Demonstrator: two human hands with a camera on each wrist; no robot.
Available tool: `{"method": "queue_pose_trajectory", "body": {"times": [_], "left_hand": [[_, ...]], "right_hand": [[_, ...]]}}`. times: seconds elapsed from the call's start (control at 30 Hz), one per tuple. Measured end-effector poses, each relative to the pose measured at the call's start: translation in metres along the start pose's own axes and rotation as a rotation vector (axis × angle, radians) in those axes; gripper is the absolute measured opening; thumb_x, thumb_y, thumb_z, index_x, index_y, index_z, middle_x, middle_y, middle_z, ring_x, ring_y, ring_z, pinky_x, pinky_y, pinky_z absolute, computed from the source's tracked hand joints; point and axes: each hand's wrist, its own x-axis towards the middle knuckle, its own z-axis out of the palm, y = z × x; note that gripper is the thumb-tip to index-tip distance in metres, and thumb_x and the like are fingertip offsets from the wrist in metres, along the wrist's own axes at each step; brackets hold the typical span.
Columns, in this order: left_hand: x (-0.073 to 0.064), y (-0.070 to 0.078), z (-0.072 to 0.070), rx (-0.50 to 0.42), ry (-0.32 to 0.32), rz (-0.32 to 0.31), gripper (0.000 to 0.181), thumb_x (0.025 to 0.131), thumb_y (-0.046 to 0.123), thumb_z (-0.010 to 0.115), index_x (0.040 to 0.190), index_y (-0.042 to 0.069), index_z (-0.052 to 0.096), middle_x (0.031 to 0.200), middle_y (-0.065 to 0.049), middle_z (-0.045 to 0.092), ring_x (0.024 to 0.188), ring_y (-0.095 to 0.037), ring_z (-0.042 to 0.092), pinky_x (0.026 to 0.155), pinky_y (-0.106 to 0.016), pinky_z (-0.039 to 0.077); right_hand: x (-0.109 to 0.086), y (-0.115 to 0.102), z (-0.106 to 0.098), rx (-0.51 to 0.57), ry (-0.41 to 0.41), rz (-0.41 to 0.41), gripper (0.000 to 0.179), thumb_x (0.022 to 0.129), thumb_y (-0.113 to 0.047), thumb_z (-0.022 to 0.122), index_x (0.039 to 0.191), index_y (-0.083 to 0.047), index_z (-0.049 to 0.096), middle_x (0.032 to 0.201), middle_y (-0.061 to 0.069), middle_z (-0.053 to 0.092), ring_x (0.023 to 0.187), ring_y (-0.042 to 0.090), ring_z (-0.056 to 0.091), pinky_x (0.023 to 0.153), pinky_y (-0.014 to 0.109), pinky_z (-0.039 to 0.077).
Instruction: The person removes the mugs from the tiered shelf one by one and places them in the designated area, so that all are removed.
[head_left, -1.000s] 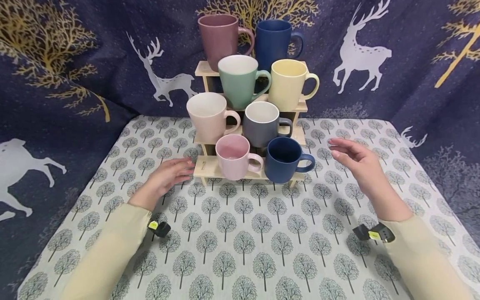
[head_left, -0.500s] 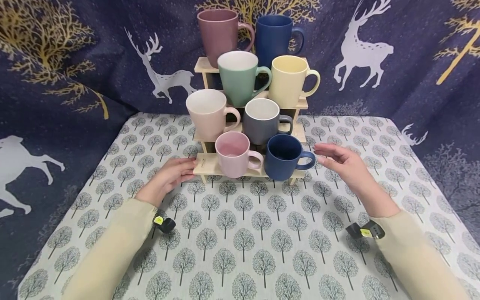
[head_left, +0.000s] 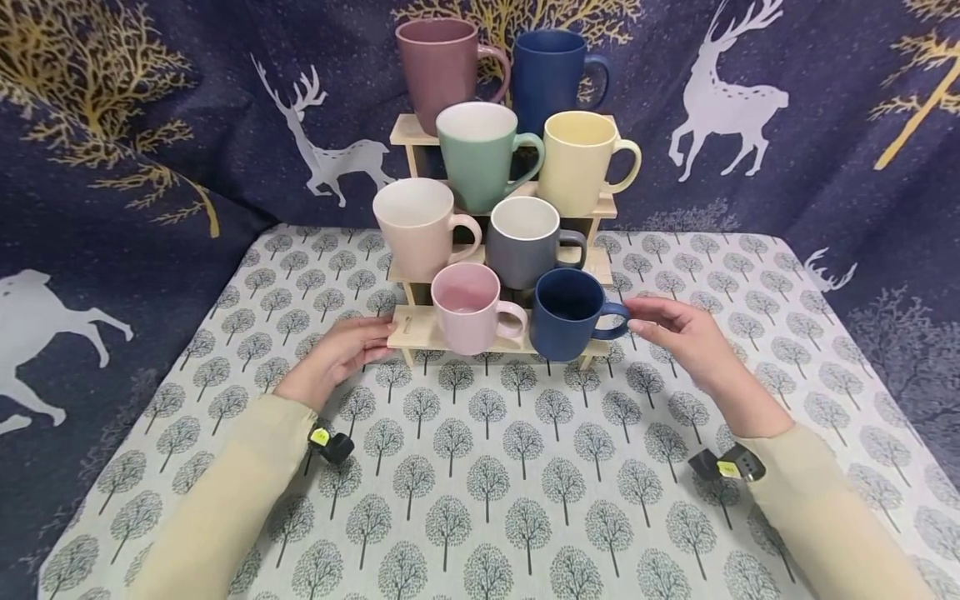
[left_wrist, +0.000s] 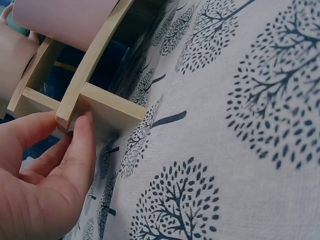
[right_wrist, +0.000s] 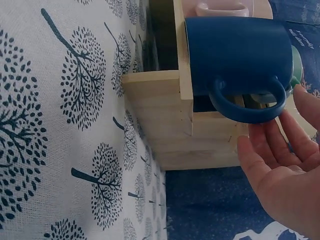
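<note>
Head view: your left hand (head_left: 337,354) is at the left end of the lowest board of the stepped wooden stand (head_left: 411,327), its fingertips partly lost at the board's edge. Your right hand (head_left: 686,333) is at the handle of the small navy mug (head_left: 562,332), which stands upright at the right of that same board; your fingertips overlap the handle's outer side. Beside it stands the pink mug (head_left: 463,329). Higher up, the lower part of the tall blue mug (head_left: 547,87) is hidden behind the green mug (head_left: 476,171) and the yellow mug (head_left: 573,175). Both your sleeves (head_left: 825,500) are cut off by the frame.

Left wrist view: your thumb and finger pinch the tip of the board; the remaining fingers are partly hidden behind them. The mugs above are cropped, and only part of the stand is shown.

Right wrist view: your fingers are curved just beside the navy mug's handle, some of them passing partly out of sight behind it. Whether they grasp it or merely touch it, you cannot tell. The mug's interior is not visible from here, and your hand is cropped at the right edge.
</note>
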Motion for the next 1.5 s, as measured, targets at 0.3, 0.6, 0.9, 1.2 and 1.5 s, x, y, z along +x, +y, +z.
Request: {"method": "queue_pose_trajectory", "body": {"times": [0.3,0.6,0.9,1.2,1.5], "left_hand": [[-0.002,0.001,0.0,-0.032,0.01,-0.02,0.058,0.103,0.001,0.053,0.153,-0.011,0.026,0.082,0.006,0.072,0.076,-0.005,0.073,0.079,-0.012,0.065],[-0.002,0.002,-0.002,-0.012,-0.007,-0.007,0.058,0.103,0.0,0.053,0.153,-0.011,0.026,0.083,0.006,0.072,0.075,-0.005,0.072,0.076,-0.011,0.065],[-0.001,0.001,-0.004,-0.004,0.003,-0.018,0.058,0.103,0.001,0.053,0.153,-0.011,0.027,0.082,0.006,0.073,0.074,-0.004,0.072,0.075,-0.01,0.065],[0.002,0.001,-0.004,0.0,0.007,-0.03,0.057,0.103,0.0,0.053,0.153,-0.01,0.027,0.083,0.006,0.072,0.075,-0.005,0.072,0.075,-0.01,0.065],[0.004,0.002,-0.004,0.004,0.007,-0.019,0.057,0.103,0.001,0.054,0.153,-0.011,0.029,0.083,0.007,0.072,0.077,-0.005,0.073,0.078,-0.011,0.065]], "right_hand": [[0.005,0.001,0.003,-0.043,0.014,0.008,0.023,0.098,-0.009,0.068,0.114,-0.025,0.072,0.099,-0.034,0.069,0.091,-0.011,0.066,0.083,0.003,0.055],[0.01,0.003,0.009,-0.076,0.041,-0.014,0.02,0.096,-0.004,0.069,0.116,-0.007,0.072,0.093,-0.034,0.069,0.09,-0.011,0.064,0.081,0.003,0.055],[0.012,0.003,0.013,-0.181,0.055,-0.024,0.031,0.098,-0.004,0.067,0.124,0.012,0.065,0.087,-0.041,0.062,0.093,-0.017,0.057,0.081,0.001,0.049],[0.012,0.001,0.016,-0.272,0.105,-0.023,0.024,0.097,-0.004,0.068,0.117,0.008,0.068,0.079,-0.036,0.058,0.074,-0.007,0.053,0.057,0.013,0.043],[0.009,0.001,0.016,-0.242,0.126,0.004,0.024,0.097,-0.001,0.066,0.118,0.011,0.065,0.078,-0.034,0.056,0.073,-0.01,0.053,0.055,0.01,0.045]]}}
